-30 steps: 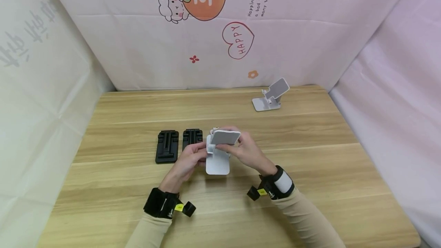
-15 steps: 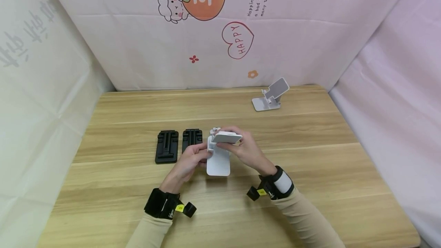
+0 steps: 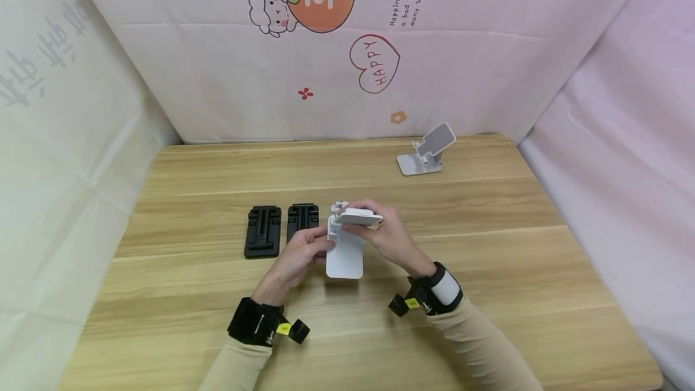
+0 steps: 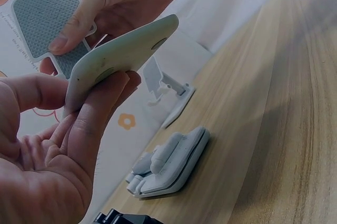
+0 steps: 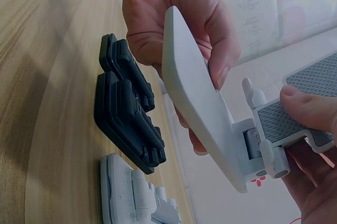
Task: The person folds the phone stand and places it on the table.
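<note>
The tabletop (image 3: pixel 488 228) ran out of the head view's lower edge. Above it, the left hand (image 3: pixel 297 252) pinched the base (image 5: pixel 197 100) of a white, unfolded stand (image 3: pixel 345 258); the right hand (image 3: pixel 395 240), thumb on grey padding (image 5: pixel 272 124), gripped its tilted plate (image 4: pixel 45 16). The left hand partly hid a folded black stand (image 3: pixel 303 216).

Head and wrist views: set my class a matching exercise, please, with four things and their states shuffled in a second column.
1. left hand
2. right hand
3. black stands
4. far white stand

A. folded, side by side
B. grips the grey-padded panel
C. unfolded, untouched
D. grips the plain white plate

Pairs: 1-D, 2-B, 3-A, 4-C
</note>
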`<state>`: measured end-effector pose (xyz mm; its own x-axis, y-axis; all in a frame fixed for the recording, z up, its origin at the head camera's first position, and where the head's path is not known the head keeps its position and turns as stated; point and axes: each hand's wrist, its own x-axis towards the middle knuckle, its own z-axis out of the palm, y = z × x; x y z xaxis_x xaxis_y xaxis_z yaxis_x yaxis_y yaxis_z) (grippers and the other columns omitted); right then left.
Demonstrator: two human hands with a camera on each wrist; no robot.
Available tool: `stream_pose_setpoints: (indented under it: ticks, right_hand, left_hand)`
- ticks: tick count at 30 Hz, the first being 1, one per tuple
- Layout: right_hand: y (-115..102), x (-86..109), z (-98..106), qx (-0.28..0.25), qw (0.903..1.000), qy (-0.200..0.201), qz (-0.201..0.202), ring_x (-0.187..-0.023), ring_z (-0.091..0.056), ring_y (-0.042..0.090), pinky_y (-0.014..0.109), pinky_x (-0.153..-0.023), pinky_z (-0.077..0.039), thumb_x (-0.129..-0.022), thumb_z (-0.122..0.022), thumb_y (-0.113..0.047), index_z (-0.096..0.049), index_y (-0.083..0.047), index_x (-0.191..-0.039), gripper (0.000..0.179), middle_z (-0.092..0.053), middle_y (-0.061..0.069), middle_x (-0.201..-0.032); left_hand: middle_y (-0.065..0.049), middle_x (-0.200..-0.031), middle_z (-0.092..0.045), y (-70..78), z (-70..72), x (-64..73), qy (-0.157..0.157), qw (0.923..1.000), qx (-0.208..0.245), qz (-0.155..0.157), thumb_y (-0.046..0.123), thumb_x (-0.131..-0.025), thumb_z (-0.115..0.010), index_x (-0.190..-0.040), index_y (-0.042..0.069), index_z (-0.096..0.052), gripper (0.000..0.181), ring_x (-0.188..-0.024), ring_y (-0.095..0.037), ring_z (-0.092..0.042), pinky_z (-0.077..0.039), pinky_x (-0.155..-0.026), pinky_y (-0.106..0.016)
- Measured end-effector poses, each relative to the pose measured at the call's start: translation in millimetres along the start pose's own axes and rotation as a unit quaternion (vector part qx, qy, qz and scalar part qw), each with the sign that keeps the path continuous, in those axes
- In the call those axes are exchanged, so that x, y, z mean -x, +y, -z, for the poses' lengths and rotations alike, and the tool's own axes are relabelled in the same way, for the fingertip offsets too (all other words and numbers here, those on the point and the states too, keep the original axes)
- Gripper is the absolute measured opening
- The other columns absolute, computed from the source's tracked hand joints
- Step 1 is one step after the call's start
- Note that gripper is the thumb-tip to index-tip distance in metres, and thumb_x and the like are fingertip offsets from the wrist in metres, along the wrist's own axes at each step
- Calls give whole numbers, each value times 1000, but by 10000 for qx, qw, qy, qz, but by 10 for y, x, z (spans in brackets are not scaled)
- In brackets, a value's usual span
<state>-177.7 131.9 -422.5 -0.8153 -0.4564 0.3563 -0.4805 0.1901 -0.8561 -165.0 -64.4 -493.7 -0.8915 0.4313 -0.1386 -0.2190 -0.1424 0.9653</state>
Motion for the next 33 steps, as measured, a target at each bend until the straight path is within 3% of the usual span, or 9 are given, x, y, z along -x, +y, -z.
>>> stream_pose_setpoints:
  ticks: [7, 33]
  right_hand:
    - [11, -1, -8, 40, 10000, 68, -22, -107, -60, 19, 41, -92, -50, -79, -69, 4, -61, -2, -105, 28, -68, 15, -107]
    - [4, 3, 1, 131, 9998, 164, -54, -106, -60, 19, 41, -92, -50, -80, -67, 5, -62, -1, -104, 25, -69, 14, -105]
  left_hand:
    - [-28, -117, -61, -23, 1, -7, 56, 10000, -9, 53, 7, -91, -54, -134, -10, -45, 47, -93, -25, -66, -55, -80, -45]
    - [-28, -118, -61, -33, -19, -8, 134, 9999, 9, 59, 7, -91, -55, -133, -10, -46, 47, -94, -25, -66, -56, -79, -42]
